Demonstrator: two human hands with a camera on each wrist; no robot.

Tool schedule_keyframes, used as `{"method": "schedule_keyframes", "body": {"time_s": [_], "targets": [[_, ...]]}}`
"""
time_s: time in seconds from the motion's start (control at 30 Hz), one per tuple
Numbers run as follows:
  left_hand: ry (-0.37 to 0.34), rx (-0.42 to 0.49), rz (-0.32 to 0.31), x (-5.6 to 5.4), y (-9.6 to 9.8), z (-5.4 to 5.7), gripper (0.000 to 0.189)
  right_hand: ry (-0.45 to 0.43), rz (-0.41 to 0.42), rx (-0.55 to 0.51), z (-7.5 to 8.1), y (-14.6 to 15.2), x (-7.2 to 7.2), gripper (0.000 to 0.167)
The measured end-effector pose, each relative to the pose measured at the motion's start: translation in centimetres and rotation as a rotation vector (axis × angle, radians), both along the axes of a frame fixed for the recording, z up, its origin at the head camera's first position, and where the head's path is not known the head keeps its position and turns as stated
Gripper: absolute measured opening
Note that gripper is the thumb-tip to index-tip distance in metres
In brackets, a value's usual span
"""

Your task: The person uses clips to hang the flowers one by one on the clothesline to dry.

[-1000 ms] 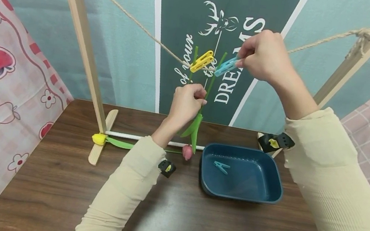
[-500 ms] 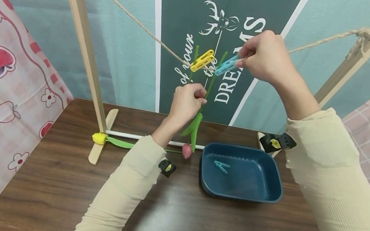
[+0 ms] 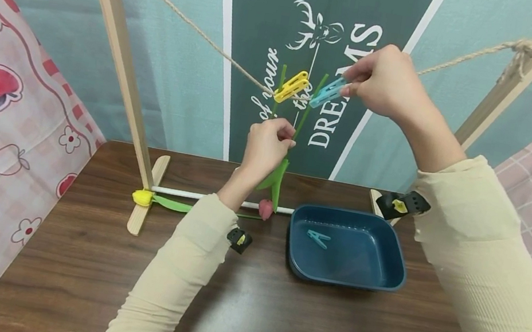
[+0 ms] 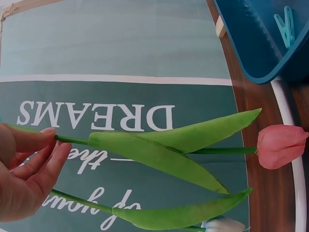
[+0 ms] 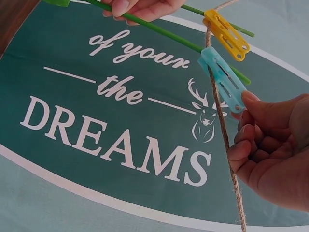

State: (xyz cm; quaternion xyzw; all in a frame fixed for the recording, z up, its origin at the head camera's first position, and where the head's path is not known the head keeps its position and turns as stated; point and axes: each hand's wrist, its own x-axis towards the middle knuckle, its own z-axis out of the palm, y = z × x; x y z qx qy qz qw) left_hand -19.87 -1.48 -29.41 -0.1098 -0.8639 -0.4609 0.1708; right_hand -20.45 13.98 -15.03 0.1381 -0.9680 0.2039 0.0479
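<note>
My left hand [image 3: 269, 146] pinches the green stem of a pink tulip [image 4: 281, 146], which hangs bloom down with its leaves below the fingers. Finger and thumb of my right hand [image 3: 384, 80] hold the end of a blue clothespin [image 5: 223, 79]. That clothespin sits at the rope [image 5: 226, 140], its tip over the upper stem of the pink tulip. Left of it on the rope, a yellow clothespin [image 3: 292, 87] clips a second stem [image 5: 241, 30]. This other flower, with a whitish bloom [image 4: 223, 225], hangs behind my left hand and is hidden in the head view.
Two wooden posts [image 3: 123, 62] carry the rope, joined low by a white rod [image 3: 178, 193]. A yellow tulip [image 3: 142, 197] lies on the table [image 3: 273, 318] at the left post's foot. Another blue clothespin [image 3: 319, 239] lies in the dark blue basin [image 3: 343, 284] at right.
The pink tulip's bloom has swung slightly left and up. My left hand has risen a little with the stem. My right hand keeps its hold on the blue clothespin, almost still.
</note>
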Motion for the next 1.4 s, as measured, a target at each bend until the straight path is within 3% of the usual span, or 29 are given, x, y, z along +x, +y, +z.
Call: {"method": "schedule_keyframes", "body": {"time_s": [0.37,1.2,1.4], "targets": [[0.001,-0.011,0.011,-0.2,-0.1,-0.1,0.008,0.029,-0.013,-0.037,0.3,0.8,0.1,0.021],[0.016,-0.029,0.034,0.0,-0.4,-0.2,0.006,-0.088,0.044,-0.02,-0.1,2.8,1.0,0.022],[-0.023,-0.015,0.031,0.1,-0.7,-0.2,0.006,-0.11,0.068,-0.037,-0.7,3.2,1.0,0.02]]}}
